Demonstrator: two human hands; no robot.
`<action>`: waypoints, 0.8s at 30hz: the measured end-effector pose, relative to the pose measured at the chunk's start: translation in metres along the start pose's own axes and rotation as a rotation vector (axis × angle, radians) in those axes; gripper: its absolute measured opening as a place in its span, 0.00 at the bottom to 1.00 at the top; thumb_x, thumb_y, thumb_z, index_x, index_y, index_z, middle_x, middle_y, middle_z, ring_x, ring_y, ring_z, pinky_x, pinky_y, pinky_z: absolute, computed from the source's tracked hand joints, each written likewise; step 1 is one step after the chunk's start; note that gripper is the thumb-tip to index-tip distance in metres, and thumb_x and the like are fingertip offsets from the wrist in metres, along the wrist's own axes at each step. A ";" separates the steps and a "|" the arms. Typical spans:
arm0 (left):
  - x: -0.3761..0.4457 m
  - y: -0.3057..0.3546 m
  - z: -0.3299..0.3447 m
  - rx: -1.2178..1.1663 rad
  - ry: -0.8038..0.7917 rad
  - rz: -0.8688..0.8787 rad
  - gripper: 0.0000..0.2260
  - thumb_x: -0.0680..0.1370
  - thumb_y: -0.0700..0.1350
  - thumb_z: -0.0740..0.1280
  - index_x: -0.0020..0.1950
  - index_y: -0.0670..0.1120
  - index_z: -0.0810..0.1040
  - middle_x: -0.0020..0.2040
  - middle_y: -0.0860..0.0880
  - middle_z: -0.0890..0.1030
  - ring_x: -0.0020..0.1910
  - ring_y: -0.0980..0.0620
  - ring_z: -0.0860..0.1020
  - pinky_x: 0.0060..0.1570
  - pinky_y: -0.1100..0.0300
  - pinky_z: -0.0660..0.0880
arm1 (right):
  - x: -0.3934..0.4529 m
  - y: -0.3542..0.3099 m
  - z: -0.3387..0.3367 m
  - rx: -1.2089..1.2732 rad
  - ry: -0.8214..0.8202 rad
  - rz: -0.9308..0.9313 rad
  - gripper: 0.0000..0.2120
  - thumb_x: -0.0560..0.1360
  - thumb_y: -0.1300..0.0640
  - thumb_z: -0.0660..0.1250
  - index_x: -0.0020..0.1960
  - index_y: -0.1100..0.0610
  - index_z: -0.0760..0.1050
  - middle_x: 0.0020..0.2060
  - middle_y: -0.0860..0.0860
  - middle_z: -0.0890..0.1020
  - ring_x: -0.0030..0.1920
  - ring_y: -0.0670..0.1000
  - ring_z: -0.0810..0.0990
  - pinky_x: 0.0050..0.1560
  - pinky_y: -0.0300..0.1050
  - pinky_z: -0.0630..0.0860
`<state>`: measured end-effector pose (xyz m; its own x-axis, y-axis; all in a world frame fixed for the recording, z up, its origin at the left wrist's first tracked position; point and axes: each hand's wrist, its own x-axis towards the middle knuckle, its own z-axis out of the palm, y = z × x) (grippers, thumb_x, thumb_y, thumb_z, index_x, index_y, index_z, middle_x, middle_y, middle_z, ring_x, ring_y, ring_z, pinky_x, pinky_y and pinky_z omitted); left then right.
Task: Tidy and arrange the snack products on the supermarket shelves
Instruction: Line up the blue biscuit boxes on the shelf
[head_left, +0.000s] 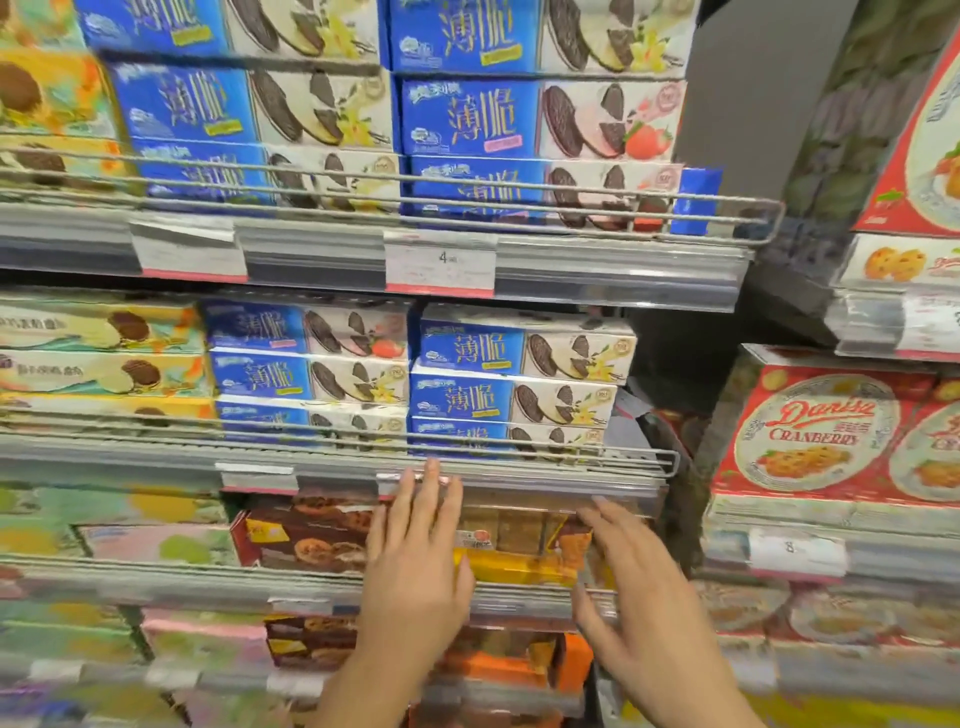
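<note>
in the head view, lower centre of the frame, the left hand (415, 551) and right hand (631, 587) reached with straight, spread fingers, holding nothing, either side of a yellow snack pack (519, 564) on the shelf (311, 584).

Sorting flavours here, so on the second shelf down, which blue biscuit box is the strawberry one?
The top box of the left stack: it shows a pink-cream biscuit and a strawberry. The other boxes on that shelf show vanilla flowers.

One head-worn view faces the snack shelves (363, 457) close up, angled slightly downward.
</note>
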<state>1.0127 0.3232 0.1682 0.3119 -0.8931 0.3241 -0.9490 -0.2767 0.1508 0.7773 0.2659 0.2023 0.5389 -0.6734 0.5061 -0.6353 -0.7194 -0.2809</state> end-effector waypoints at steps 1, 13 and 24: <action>0.001 -0.001 -0.001 0.006 0.001 0.005 0.38 0.75 0.56 0.62 0.83 0.52 0.50 0.84 0.50 0.46 0.82 0.45 0.48 0.76 0.43 0.54 | 0.005 -0.002 0.010 -0.026 -0.026 -0.001 0.35 0.73 0.43 0.63 0.77 0.54 0.67 0.76 0.50 0.68 0.76 0.52 0.67 0.73 0.48 0.65; -0.001 -0.026 -0.024 -0.062 0.104 0.159 0.34 0.72 0.59 0.61 0.78 0.56 0.64 0.78 0.55 0.66 0.74 0.53 0.67 0.65 0.52 0.68 | 0.039 -0.022 0.059 -0.220 -0.078 -0.014 0.46 0.55 0.42 0.72 0.72 0.52 0.73 0.74 0.54 0.73 0.73 0.57 0.66 0.56 0.62 0.79; 0.009 -0.135 -0.041 -0.094 0.484 0.001 0.28 0.72 0.54 0.61 0.72 0.49 0.73 0.74 0.49 0.72 0.70 0.40 0.72 0.65 0.38 0.71 | 0.052 -0.025 0.070 -0.262 0.040 0.044 0.29 0.73 0.37 0.56 0.59 0.53 0.85 0.62 0.53 0.83 0.65 0.56 0.79 0.46 0.58 0.83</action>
<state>1.1459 0.3668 0.1894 0.3171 -0.6201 0.7176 -0.9482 -0.2224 0.2269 0.8598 0.2367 0.1789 0.4887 -0.6919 0.5314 -0.7819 -0.6176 -0.0851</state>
